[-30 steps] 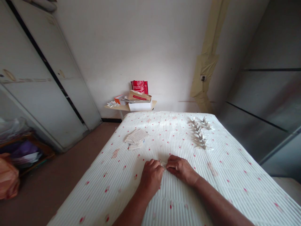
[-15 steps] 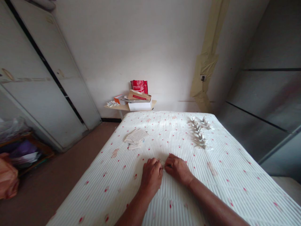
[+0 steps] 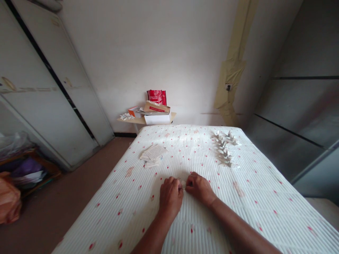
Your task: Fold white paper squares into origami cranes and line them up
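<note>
My left hand and my right hand meet low over the middle of the quilted mattress, fingers curled and closed. Between them a small pale piece of paper shows, pinched from both sides; its folds are mostly hidden by my fingers. Beyond my left hand lies a loose stack of printed paper pieces. Several folded paper cranes stand in a cluster on the far right of the mattress.
Against the wall, a small shelf bears a white box, a red bag and a heap of white folded paper. Cabinets stand on the left; a grey wardrobe rises on the right.
Both hands stay in nearly the same place, with slight finger shifts around the small paper. The paper stack and the cranes have not moved.
</note>
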{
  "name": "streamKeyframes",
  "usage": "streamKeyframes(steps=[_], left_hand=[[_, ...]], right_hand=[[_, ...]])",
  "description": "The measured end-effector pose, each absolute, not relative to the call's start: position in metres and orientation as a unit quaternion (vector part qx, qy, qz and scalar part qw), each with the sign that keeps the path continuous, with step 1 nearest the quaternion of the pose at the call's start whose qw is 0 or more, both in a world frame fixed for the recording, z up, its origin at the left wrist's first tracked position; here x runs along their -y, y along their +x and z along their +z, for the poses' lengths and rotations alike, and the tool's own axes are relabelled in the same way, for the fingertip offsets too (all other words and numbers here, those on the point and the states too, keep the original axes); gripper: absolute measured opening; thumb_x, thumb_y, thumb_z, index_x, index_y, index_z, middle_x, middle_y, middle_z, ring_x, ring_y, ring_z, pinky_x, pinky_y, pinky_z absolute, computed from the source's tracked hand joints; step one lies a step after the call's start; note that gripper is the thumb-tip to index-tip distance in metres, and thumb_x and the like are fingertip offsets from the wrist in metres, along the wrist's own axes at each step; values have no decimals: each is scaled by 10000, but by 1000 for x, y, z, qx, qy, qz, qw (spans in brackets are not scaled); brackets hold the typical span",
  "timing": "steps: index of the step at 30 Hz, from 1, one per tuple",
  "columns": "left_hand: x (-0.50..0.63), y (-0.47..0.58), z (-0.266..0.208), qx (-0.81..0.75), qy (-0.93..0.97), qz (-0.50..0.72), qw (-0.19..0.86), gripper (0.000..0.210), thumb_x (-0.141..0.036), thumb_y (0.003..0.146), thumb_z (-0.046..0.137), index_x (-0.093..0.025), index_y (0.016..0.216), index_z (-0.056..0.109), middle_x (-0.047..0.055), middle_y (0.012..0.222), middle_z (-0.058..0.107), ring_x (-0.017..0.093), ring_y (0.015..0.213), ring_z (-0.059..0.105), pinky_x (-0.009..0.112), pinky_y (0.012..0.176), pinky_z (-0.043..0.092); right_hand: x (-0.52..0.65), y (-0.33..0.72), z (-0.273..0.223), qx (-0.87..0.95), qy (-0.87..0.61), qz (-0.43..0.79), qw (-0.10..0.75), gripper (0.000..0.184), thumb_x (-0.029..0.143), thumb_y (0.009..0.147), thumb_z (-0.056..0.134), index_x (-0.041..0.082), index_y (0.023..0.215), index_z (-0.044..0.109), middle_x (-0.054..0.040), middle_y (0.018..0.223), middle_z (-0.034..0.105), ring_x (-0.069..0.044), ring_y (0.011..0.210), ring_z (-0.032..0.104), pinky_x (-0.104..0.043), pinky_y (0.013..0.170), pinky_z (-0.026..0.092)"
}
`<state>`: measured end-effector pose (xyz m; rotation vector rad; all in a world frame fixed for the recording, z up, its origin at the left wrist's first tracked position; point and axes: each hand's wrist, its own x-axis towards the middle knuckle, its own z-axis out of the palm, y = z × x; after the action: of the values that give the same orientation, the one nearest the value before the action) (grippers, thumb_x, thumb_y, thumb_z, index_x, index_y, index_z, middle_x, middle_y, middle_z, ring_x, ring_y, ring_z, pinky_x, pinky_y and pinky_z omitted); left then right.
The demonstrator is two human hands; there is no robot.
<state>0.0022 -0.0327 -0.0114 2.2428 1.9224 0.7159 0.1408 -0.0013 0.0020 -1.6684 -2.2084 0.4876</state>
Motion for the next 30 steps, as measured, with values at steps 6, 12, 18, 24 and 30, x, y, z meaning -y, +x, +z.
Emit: streamKeyframes(steps=[6, 12, 18, 24, 30], left_hand=[[29, 2, -14, -644, 721, 244, 75, 112, -65, 711, 524, -174, 720, 553, 26, 795, 575, 181, 819, 503, 291, 737, 353], [28, 2, -13, -653, 715, 237, 80, 104, -82, 724, 521, -178, 722, 563, 20, 804, 579, 171, 823, 506, 275, 743, 351], [29, 3, -12, -656, 713, 236, 77, 109, -82, 722, 521, -182, 718, 565, 16, 799, 580, 169, 819, 508, 270, 734, 351], [30, 1, -10, -651, 712, 244, 92, 126, -66, 709, 523, -180, 725, 574, 14, 803, 575, 161, 826, 505, 269, 753, 359], [37, 1, -9, -628, 727, 259, 101, 221, -36, 711, 512, -219, 749, 629, 9, 833, 564, 157, 859, 496, 274, 755, 348]], right_hand=[[-2, 145, 6, 768, -577, 220, 173, 170, 70, 659, 525, 192, 671, 643, -33, 842, 642, -176, 977, 578, -208, 694, 390], [1, 141, 8, 759, -592, 211, 169, 68, 141, 657, 579, 177, 686, 629, -16, 813, 609, -129, 753, 583, -200, 623, 368], [1, 137, 5, 757, -603, 185, 170, 28, 186, 658, 594, 172, 672, 613, -5, 765, 578, -107, 639, 536, -206, 561, 324], [-1, 143, 5, 761, -584, 214, 186, 71, 118, 642, 570, 168, 664, 616, -13, 780, 586, -109, 681, 544, -196, 592, 343], [-6, 151, 5, 777, -551, 233, 196, 190, 50, 643, 515, 170, 699, 652, -22, 785, 615, -123, 734, 571, -195, 643, 379]])
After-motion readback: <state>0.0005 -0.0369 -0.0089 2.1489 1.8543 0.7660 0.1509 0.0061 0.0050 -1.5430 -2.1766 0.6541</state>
